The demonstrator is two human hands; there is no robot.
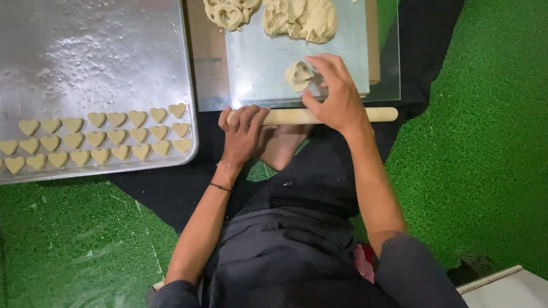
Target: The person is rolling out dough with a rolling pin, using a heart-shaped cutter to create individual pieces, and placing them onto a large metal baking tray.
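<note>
left hand [243,133] curled loosely over the left end of the wooden rolling pin [315,116], fingers wrapped on it. right hand [335,92] just above the pin's middle, fingertips pinched around a heart-shaped cutter [313,76] pressed on a small flattened dough piece [297,76]; cutter mostly hidden by the fingers. pin lies crosswise along the near edge of the clear work board [259,62]. beyond the pin on that board: big dough lump [300,14] and a pile of cut-out dough scraps [230,7]. left of the pin, metal baking tray [77,44] with rows of heart-shaped dough cookies [98,139] along its near edge. green turf mat [499,150] right of the pin.
</note>
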